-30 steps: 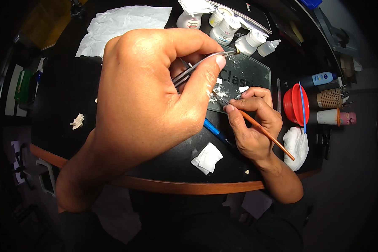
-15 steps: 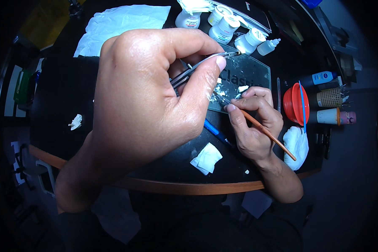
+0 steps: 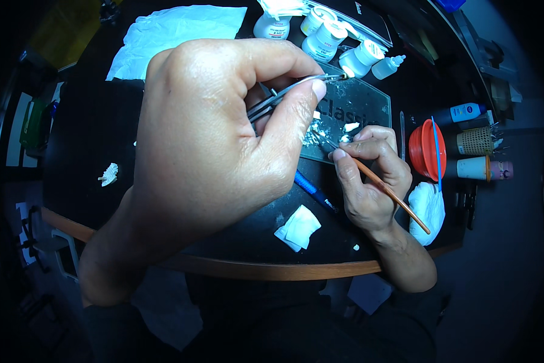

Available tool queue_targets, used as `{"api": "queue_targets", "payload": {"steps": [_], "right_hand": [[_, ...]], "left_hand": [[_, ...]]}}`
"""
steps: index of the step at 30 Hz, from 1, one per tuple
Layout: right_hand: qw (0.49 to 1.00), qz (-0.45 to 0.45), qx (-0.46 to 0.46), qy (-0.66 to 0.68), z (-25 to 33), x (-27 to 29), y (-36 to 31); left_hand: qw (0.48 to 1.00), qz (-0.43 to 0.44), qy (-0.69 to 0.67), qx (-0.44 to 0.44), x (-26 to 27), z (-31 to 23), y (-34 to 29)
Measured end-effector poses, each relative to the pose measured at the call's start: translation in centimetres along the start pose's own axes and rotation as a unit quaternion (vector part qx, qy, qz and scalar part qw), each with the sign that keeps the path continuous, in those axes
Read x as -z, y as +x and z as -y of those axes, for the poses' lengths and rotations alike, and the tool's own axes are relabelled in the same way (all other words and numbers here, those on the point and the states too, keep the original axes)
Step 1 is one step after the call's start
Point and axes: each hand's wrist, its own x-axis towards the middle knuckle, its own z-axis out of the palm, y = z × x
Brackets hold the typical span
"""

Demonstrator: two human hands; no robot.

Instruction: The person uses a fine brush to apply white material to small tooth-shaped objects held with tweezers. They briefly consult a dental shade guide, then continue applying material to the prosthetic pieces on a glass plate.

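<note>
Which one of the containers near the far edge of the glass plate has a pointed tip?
The small dropper bottle, rightmost beyond the glass plate: its nozzle narrows to a point, while the lidded jars have broad tops.

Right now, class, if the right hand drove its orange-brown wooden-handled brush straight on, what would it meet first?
Probably the crumbly white material on the clear, flat glass slab, just beyond the tip of the brush; depth is unclear, so they may already touch.
</note>
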Motion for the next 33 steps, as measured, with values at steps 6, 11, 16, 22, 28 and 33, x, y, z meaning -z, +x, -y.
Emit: {"api": "queue_targets", "payload": {"steps": [6, 11, 16, 22, 28, 33], "right_hand": [[1.0, 0.008, 0.002, -0.009, -0.3, 0.0, 0.0], [1.0, 0.018, 0.013, -0.015, -0.2, 0.0, 0.1], [0.999, 0.024, 0.021, -0.013, -0.4, 0.0, 0.1], [1.0, 0.023, 0.007, -0.01, -0.3, -0.1, 0.1], [1.0, 0.012, -0.013, 0.017, 0.0, 0.1, 0.1], [0.994, -0.026, -0.055, 0.089, 1.0, 0.9, -0.2]], "left_hand": [[1.0, 0.002, -0.004, 0.012, -0.1, -0.1, 0.0], [1.0, 0.002, -0.002, 0.006, 0.0, -0.1, 0.0], [1.0, 0.004, 0.003, -0.005, 0.0, 0.0, 0.0], [1.0, 0.008, 0.005, -0.009, 0.1, 0.1, 0.0], [0.999, 0.025, -0.03, 0.028, 0.0, -0.2, 0.2], [0.973, 0.102, -0.109, 0.177, 0.1, -0.6, 0.1]]}}
